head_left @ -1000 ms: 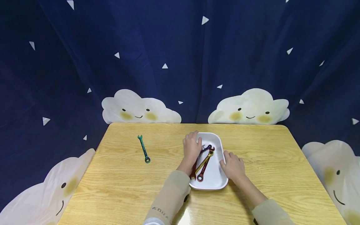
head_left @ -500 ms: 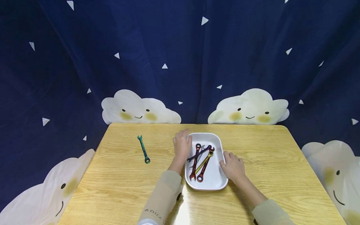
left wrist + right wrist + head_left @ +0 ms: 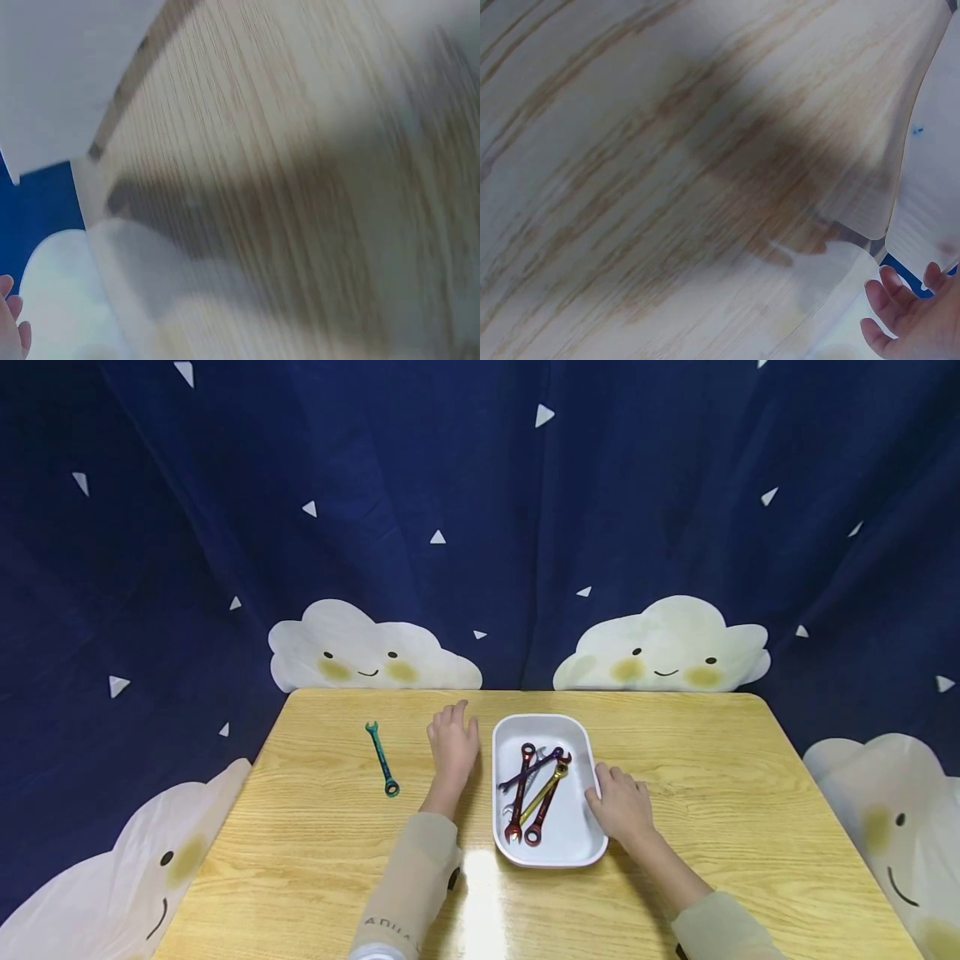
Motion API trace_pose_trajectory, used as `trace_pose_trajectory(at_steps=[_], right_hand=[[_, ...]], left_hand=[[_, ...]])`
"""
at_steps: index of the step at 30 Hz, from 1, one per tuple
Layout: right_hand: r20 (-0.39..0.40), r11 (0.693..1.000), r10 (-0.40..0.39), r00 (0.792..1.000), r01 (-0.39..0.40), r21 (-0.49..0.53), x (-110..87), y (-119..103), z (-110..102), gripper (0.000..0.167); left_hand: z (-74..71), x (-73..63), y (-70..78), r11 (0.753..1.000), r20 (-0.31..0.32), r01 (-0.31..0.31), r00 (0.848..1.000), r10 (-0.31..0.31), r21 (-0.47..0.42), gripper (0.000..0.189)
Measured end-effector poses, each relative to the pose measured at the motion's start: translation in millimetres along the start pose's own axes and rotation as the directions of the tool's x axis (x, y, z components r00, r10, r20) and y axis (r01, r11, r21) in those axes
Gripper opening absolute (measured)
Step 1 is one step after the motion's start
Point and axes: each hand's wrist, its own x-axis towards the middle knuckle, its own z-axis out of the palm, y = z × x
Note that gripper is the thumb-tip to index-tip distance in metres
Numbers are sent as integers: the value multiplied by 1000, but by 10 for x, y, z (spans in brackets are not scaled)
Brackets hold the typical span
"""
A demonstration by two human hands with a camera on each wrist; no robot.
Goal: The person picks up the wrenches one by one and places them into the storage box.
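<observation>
In the head view my left hand [image 3: 453, 747] is held over the table with its fingers extended and nothing in them. It is between the white tray [image 3: 498, 735] and a teal ratchet wrench [image 3: 381, 760] lying alone on the left. Several wrenches lie crossed in the tray, among them a gold wrench [image 3: 542, 798], a purple wrench [image 3: 531, 769] and a red wrench [image 3: 521, 793]. My right hand [image 3: 622, 803] rests beside the tray's right rim, its thumb at the edge. In the right wrist view its fingers [image 3: 889, 304] are loosely bent near the white wall.
The light wooden table [image 3: 712, 760] reaches back to a dark blue curtain [image 3: 517, 510] printed with clouds and triangles. Table surface shows around the tray on both sides.
My left hand has moved left, from over the tray's left side to the table outside it, uncovering the wrenches there. The right hand and tray have stayed put.
</observation>
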Motion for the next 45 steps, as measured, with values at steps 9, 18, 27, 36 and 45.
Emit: trace_pose_trajectory(at_steps=[9,18,27,36,45], right_hand=[[-15,1000,-3,1000,3,1,3,0,15,37],[-19,1000,-6,1000,6,-2,-1,-1,17,37],[-17,1000,-2,1000,2,2,2,2,22,34],[-20,1000,-7,1000,7,-1,0,-5,20,32],[-35,1000,-14,999,14,-3,-10,-1,6,32]], left_hand=[[-119,44,-247,998,-15,34,999,-33,48,30],[-205,36,-477,991,-39,120,992,-118,58,31],[-271,7,-690,978,-54,192,981,-188,80,31],[-312,-57,-879,954,-92,283,957,-274,98,34],[-362,-103,-1034,907,-71,408,913,-402,102,42]])
